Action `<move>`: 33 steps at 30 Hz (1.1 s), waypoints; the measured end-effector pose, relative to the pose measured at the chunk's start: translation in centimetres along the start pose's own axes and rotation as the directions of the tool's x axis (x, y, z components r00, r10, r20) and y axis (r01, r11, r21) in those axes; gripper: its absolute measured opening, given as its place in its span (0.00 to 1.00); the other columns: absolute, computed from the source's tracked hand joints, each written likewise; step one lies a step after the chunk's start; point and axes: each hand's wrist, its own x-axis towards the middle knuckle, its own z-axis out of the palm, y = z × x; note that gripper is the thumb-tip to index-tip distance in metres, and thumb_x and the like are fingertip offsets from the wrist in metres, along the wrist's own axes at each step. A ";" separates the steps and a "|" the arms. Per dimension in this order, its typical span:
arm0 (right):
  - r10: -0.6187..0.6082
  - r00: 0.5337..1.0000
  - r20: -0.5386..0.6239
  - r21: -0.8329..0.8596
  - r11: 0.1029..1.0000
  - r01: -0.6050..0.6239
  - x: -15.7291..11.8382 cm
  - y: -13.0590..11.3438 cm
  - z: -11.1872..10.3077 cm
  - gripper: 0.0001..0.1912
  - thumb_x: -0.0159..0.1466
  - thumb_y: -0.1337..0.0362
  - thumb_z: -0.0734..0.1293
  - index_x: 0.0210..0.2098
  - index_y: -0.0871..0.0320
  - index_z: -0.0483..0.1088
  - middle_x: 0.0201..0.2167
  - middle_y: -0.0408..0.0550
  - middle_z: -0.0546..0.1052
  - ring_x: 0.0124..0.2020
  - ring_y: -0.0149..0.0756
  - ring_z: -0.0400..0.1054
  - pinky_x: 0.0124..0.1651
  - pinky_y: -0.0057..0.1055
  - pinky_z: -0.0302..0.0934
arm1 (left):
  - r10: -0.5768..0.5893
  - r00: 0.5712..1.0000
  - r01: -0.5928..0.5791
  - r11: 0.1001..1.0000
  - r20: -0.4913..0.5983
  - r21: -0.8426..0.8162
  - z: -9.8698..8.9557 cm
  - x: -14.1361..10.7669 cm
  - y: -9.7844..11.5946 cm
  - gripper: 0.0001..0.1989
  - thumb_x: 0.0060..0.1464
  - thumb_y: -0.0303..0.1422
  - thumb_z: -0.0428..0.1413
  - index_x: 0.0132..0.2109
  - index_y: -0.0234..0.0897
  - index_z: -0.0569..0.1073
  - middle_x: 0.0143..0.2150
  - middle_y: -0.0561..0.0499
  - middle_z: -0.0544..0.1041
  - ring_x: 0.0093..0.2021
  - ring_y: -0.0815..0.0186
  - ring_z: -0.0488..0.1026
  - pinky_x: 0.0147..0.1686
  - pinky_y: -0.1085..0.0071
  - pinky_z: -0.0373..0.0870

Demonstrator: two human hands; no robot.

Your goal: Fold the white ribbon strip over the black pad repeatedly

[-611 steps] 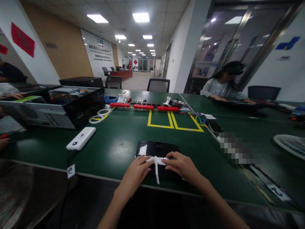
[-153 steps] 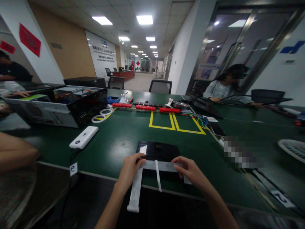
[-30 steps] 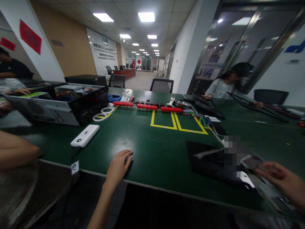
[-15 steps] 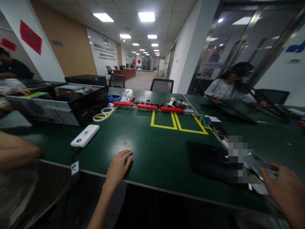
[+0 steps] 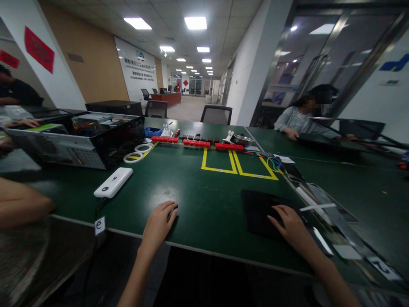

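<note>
My left hand (image 5: 160, 219) rests on the green table (image 5: 204, 200) near its front edge. Its fingers curl over a small dark computer mouse (image 5: 173, 210), mostly hidden beneath the palm. My right hand (image 5: 289, 224) lies over a flat black mouse pad (image 5: 257, 213), thumb and fingers apart, with nothing visible between them. The pad's right part is covered by that hand. Just right of the wrist is a slim, bright-edged object (image 5: 322, 241), whose kind I cannot make out.
Left stand a white power bank (image 5: 114, 182) with a cable, two white rings (image 5: 133, 157) and an open computer case (image 5: 64, 147). Red power strips (image 5: 196, 143) line the back, before yellow tape outlines (image 5: 220, 171). Cables (image 5: 275, 163) lie right. A person (image 5: 302, 117) sits opposite; another's arm (image 5: 25, 202) is left.
My right hand has come left from the clutter at the right edge onto the mouse pad. The pad sits slightly further left. My left hand stays put. The person opposite has lowered a dark panel.
</note>
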 end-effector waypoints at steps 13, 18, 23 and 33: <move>0.028 1.000 0.011 0.052 0.998 -0.028 3.4 -19.7 0.7 0.18 0.65 0.61 0.54 0.50 0.60 0.67 0.45 0.61 0.72 0.50 0.51 0.64 0.52 0.53 0.58 | 0.130 0.985 -0.133 0.991 0.114 0.020 -0.5 0.0 0.4 0.18 0.59 0.39 0.51 0.55 0.42 0.70 0.52 0.48 0.75 0.54 0.57 0.68 0.54 0.55 0.62; 0.053 0.993 0.105 0.080 0.995 -0.062 4.5 -22.5 0.4 0.18 0.64 0.63 0.56 0.50 0.64 0.67 0.47 0.64 0.70 0.52 0.54 0.62 0.54 0.55 0.55 | 0.209 0.956 -0.224 0.973 0.206 0.051 -0.6 -0.1 0.4 0.24 0.56 0.43 0.54 0.59 0.47 0.66 0.55 0.49 0.73 0.58 0.54 0.64 0.57 0.50 0.56; 0.044 0.999 0.027 0.203 0.978 -0.048 4.6 -19.7 -0.3 0.20 0.64 0.61 0.57 0.53 0.62 0.65 0.50 0.61 0.69 0.52 0.49 0.62 0.53 0.48 0.59 | 0.207 0.952 -0.228 0.971 0.226 0.067 -0.6 -0.1 0.3 0.22 0.55 0.43 0.55 0.57 0.49 0.69 0.56 0.49 0.72 0.58 0.54 0.63 0.57 0.49 0.54; 0.674 0.624 -0.395 0.070 0.699 -0.711 -0.8 0.1 -6.0 0.32 0.60 0.49 0.55 0.53 0.68 0.63 0.47 0.75 0.67 0.51 0.69 0.59 0.43 0.62 0.53 | 0.209 0.953 -0.229 0.971 0.220 0.070 -0.5 -0.3 0.4 0.21 0.56 0.42 0.55 0.56 0.50 0.69 0.56 0.49 0.72 0.58 0.54 0.63 0.57 0.48 0.54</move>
